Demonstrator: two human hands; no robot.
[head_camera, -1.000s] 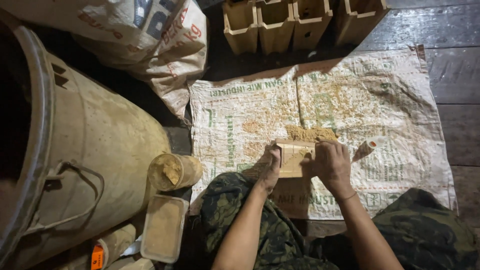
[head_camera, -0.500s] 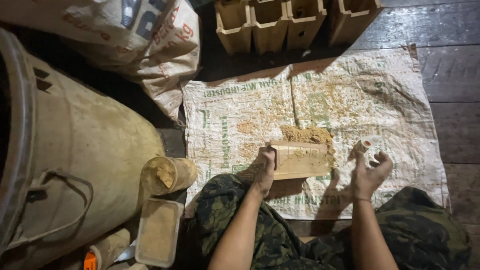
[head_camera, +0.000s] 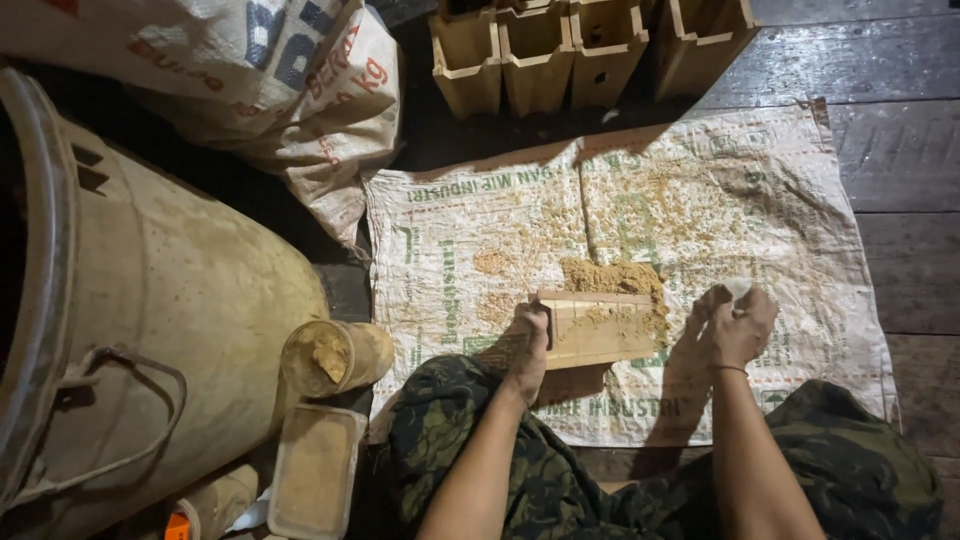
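— While the person sits on the dark plank floor (head_camera: 900, 60), what does the left hand (head_camera: 527, 340) do?

— It rests on the left end of a wooden box (head_camera: 595, 328) that lies on its side on a spread woven sack (head_camera: 790, 230). Its fingers are curled against the box's end, holding it in place.

— And the box itself?

— It lies near the middle of the sack, just in front of the person's knees. A heap of tan sawdust-like stuff (head_camera: 612, 277) sits on its far edge and spills to the right corner; more is scattered thinly over the sack.

— The right hand (head_camera: 738, 325)?

— Clear of the box, just to its right, lifted a little over the sack. Its fingers are clenched round a small pale thing (head_camera: 738, 288); what it is I cannot tell.

— What stands around?

— A row of similar wooden boxes (head_camera: 590, 50) at the far edge of the sack. A printed bag (head_camera: 250, 70) lies at far left, and below it a big dusty drum (head_camera: 150, 320) on its side. Next to the drum are a small round can (head_camera: 335, 357) with the same tan stuff in it and a rectangular tub (head_camera: 315, 470), also filled.
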